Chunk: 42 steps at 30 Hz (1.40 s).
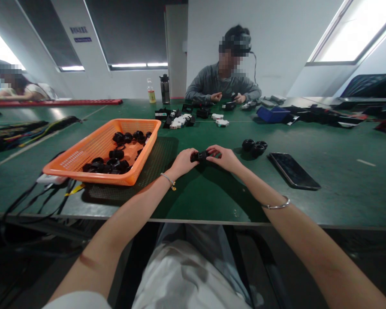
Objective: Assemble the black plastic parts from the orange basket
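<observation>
Head view, with clock positions read from the black part: holding the small black part [200,157] just above the green table [193,201], near its front edge. Pinching its left end with the left hand [183,164], fingers closing on it; gripping its right end with the right hand [227,159], thumb and fingertips clamping there. Showing too little to tell whether one piece or two is being held. Wearing a charm bracelet [170,180] on the left wrist and a silver bangle [278,206] on the right forearm.

Showing at nine o'clock an orange basket [73,175] containing round black parts [114,163], and beyond it bundled cables [35,131]. Placing at three o'clock a few black rings [256,148], touching one another, with a phone [294,171] lying just beyond. Seeing at eleven o'clock mixed black-and-white parts [180,120], with two bottles [164,89] standing farther off. Finding at one o'clock small white pieces [221,122] and, across the table, a person [227,81] handling something small. Showing at two o'clock a blue box [272,114].
</observation>
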{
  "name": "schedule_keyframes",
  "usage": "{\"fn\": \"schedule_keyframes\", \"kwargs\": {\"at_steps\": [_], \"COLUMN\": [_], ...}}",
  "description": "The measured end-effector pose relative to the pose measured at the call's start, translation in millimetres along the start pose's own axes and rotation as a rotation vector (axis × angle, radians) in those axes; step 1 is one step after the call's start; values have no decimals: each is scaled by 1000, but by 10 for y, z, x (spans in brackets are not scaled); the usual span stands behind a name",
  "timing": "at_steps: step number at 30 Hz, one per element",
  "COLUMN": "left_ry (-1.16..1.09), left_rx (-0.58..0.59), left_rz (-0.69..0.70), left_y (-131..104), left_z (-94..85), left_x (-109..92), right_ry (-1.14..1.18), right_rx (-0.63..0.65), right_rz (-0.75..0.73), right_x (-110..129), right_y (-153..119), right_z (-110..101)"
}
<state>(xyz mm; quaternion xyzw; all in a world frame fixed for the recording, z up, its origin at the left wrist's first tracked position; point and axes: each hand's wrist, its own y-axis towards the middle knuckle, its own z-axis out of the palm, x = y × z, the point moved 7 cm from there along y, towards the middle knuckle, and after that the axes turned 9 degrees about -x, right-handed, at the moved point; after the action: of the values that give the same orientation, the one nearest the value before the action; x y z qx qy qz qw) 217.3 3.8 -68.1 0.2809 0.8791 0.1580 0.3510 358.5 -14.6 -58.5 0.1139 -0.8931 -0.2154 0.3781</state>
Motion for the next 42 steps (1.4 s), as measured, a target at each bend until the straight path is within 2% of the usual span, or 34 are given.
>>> {"fn": "schedule_keyframes", "kwargs": {"at_steps": [10, 29, 42], "left_ry": [33, 3, 25], "left_rx": [4, -6, -4], "left_rz": [1, 12, 24], "left_y": [1, -10, -9], "left_z": [-12, -9, -11], "left_x": [-15, -4, -13], "right_ry": [-16, -35, -84], "right_rx": [41, 16, 17], "right_rz": [-67, -118, -84], "right_x": [11, 10, -7], "right_y": [-9, 4, 4], "right_z": [-16, -38, -26]}}
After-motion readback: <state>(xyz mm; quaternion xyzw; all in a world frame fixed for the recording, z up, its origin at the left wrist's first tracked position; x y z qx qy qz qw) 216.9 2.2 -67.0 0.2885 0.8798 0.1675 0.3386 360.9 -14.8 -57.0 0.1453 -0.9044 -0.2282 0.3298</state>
